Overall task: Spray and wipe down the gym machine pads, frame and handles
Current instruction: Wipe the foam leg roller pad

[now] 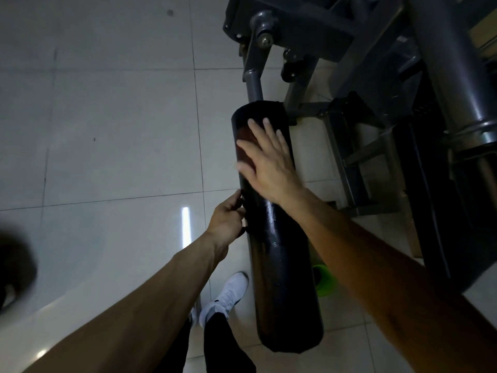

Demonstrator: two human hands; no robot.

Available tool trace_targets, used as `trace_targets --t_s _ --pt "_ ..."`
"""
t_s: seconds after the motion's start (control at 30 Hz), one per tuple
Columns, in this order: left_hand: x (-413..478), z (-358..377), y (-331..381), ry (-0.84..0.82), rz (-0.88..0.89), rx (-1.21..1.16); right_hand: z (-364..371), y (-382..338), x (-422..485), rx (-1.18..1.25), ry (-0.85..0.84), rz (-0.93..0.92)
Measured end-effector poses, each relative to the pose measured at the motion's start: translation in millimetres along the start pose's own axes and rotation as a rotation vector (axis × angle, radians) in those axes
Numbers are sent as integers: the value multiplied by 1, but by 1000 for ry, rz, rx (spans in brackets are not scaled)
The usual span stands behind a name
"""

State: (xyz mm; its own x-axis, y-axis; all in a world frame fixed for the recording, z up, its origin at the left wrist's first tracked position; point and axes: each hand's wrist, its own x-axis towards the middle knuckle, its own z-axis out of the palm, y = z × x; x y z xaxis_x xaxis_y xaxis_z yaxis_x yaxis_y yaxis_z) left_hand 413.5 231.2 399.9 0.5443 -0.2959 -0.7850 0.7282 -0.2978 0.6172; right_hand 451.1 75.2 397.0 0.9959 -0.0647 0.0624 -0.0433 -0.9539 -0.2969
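The right hand (pixel 269 168) lies flat on the black roller pad (pixel 282 265), fingers spread – gripping nothing. Just beside its wrist, the left hand (pixel 228 219) clasps the pad's side.

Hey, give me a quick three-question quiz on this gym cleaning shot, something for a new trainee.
1. True or false: the right hand lies flat, fingers straight, on top of the black roller pad.
2. Where does the left hand grip the pad? A) its left side B) its far end C) nowhere
3. Fill in: the bright object showing between the pad and the right forearm is ____ in colour.

Key: 1 true; 2 A; 3 green.
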Motion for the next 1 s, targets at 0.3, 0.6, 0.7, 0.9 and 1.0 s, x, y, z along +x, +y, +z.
trace_targets --t_s 0.3,0.6,0.7,0.9,1.0 --pt "-3 3 9 40 -54 -33 -6 -3 -88 74 -9 -133" --pt "-12 15 4 39 81 -34 -3 -1 -152 161 81 -30" --pt "-11 16 -3 39 96 -9 0 8 -72 140 225 143" --pt "-16 19 -4 22 67 29 -4 2 -74 186 236 265" --pt "-17 19 -6 21 79 23 -5 -7 -166 221 167 202"
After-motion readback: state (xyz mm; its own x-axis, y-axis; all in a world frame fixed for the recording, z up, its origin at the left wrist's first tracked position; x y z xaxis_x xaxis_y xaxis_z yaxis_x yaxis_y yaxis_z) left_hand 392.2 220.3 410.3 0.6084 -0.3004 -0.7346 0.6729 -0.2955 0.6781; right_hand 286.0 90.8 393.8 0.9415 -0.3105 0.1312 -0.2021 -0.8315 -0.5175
